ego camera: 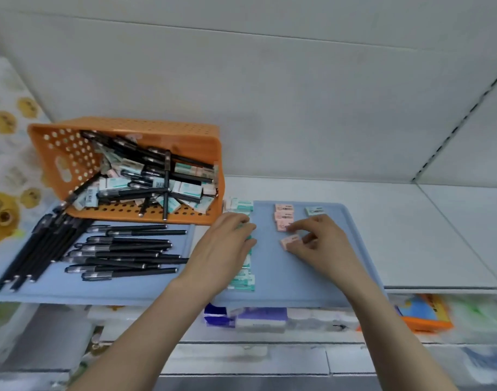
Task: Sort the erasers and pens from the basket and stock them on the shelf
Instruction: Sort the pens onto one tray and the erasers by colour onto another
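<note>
An orange basket (123, 128) lies tipped on its side at the back left of the shelf, with black pens and boxed erasers spilling out of its mouth. Several black pens (123, 253) lie in rows on the left blue tray (72, 292). On the right blue tray (312, 289), a column of teal erasers (243, 279) runs front to back. My left hand (227, 246) rests on that column, fingers curled. A short stack of pink erasers (283, 214) sits further right. My right hand (320, 244) pinches one pink eraser (291, 241) just in front of that stack.
A lone green eraser (315, 211) lies at the back right of the right tray. White shelf board (439, 235) stretches to the right. Below the shelf edge are a lower shelf with an orange and blue packet (422, 311) and purple packs (258, 316).
</note>
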{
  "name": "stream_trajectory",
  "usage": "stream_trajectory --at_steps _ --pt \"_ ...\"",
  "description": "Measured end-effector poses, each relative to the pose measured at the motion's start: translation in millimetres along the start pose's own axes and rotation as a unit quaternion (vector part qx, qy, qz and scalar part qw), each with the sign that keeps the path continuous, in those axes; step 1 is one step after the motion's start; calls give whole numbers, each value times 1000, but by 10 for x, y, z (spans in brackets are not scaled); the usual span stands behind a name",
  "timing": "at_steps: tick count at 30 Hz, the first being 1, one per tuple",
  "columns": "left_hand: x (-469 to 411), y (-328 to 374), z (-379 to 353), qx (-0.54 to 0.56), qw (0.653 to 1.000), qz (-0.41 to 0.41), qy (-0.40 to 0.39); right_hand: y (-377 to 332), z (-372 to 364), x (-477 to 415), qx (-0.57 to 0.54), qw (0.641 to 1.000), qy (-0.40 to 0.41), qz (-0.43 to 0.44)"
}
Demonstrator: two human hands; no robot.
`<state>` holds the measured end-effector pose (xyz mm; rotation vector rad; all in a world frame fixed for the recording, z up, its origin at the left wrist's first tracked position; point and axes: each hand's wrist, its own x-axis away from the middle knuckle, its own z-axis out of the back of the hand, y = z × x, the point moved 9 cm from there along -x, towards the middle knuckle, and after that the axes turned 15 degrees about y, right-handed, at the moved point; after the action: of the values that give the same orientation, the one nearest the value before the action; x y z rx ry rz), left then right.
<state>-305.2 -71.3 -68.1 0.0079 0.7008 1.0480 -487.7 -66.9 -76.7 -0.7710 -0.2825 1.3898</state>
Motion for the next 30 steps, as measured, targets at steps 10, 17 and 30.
stream_trajectory --at_steps 10,17,30 --pt "51 -35 16 8 1000 9 -16 -205 -163 -123 74 994 46 60" --pt "75 -114 388 73 997 -33 6 -552 -88 -148 131 989 48 58" --pt "-41 -2104 1236 -111 985 111 66 -2454 -1421 -634 234 951 24 202"
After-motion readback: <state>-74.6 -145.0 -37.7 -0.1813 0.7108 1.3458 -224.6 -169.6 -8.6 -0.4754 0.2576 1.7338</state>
